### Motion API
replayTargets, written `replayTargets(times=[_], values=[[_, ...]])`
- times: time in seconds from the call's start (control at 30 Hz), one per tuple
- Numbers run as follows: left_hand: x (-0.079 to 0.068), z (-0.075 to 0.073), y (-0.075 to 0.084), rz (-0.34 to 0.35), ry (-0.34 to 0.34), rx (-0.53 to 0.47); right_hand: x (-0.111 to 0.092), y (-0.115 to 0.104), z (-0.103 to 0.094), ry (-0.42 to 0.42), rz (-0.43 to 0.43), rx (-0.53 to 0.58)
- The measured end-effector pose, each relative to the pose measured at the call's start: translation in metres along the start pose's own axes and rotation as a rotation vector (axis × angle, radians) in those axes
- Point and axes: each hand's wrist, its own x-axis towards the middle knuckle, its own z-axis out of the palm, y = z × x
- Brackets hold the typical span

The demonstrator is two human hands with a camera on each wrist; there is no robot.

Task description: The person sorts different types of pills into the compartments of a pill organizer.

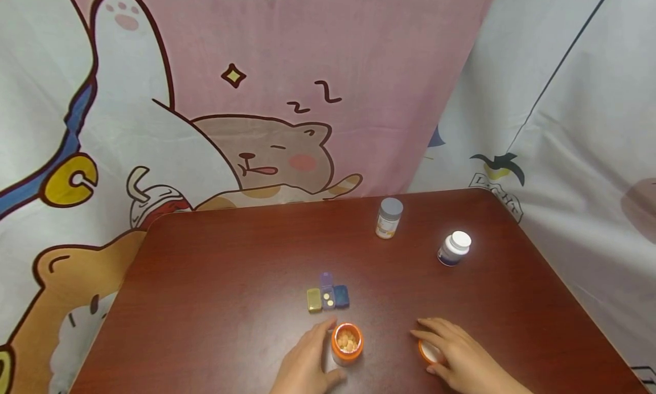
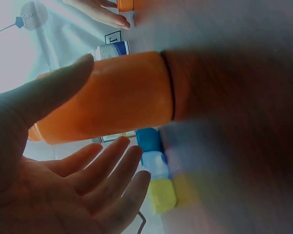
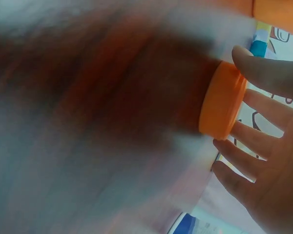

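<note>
An uncapped orange pill bottle [image 1: 346, 348] stands upright on the table, pale tablets visible inside. Around its left side my left hand [image 1: 307, 360] is spread, fingers relaxed, the thumb overlapping the bottle [image 2: 107, 97] in the left wrist view. An orange-rimmed cap [image 1: 429, 352] with a white inside lies on the table to the right. My right hand [image 1: 456, 351] is over it, with loosely extended fingers and the thumb tip at the edge of the cap [image 3: 222, 102]. Beyond the bottle sits a small pill organizer [image 1: 328, 297]; its purple middle lid stands open over two tablets.
A grey-lidded bottle [image 1: 389, 218] stands at the back of the brown table [image 1: 230, 257]. A white-capped bottle [image 1: 454, 248] stands farther right. Printed cloth [image 1: 359, 69] hangs behind the table and along its sides.
</note>
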Motion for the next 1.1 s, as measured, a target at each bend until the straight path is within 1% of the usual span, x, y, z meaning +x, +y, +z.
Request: replayTargets(times=[0.1, 0.23, 0.3, 0.6, 0.77, 0.93, 1.1], values=[[0.001, 0.005, -0.001, 0.01, -0.009, -0.026, -0.003, 0.003, 0.002, 0.02, -0.031, -0.024], [0.001, 0.011, -0.003, 0.042, 0.013, -0.038, -0.005, 0.007, 0.004, 0.06, -0.076, -0.051], [0.001, 0.012, -0.003, 0.045, 0.02, -0.046, -0.006, 0.009, 0.005, 0.085, -0.1, -0.062], [0.002, 0.01, 0.0, 0.036, 0.026, -0.11, -0.009, 0.012, 0.004, 0.159, -0.17, -0.087], [0.004, 0.011, 0.0, 0.042, 0.043, -0.102, -0.009, 0.012, 0.004, 0.181, -0.191, -0.09], [0.005, 0.011, -0.001, 0.048, 0.053, -0.09, -0.008, 0.009, 0.002, 0.134, -0.145, -0.076], [0.006, 0.012, -0.002, 0.05, 0.059, -0.084, -0.006, 0.003, 0.001, 0.055, -0.056, -0.054]])
